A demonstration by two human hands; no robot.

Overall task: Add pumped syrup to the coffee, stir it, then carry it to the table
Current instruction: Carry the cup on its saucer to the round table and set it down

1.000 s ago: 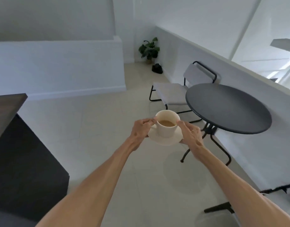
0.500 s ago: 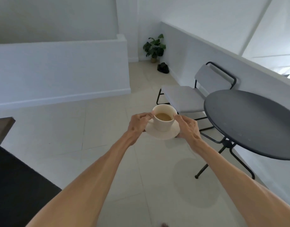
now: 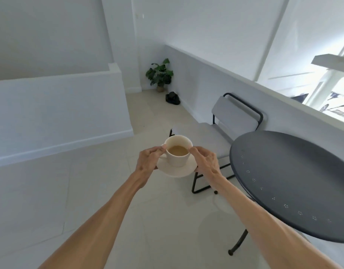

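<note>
A cream cup [image 3: 178,158] of light brown coffee stands on a matching saucer [image 3: 181,170], held in the air over the tiled floor. My left hand [image 3: 148,162] grips the saucer's left rim with the thumb by the cup's lip. My right hand [image 3: 205,162] grips the right rim in the same way. The round dark grey table [image 3: 295,181] lies to the right of the cup, its near edge a short way from my right hand. No syrup pump or stirrer is in view.
A grey chair with a black frame [image 3: 233,121] sits behind the cup, tucked beside the table. A potted plant [image 3: 160,74] and a dark object [image 3: 172,98] stand in the far corner. A low white wall [image 3: 56,113] runs along the left.
I have walked forward and turned right with the cup. The table has come closer and larger on the right, and the dark counter at the left has left the view.
</note>
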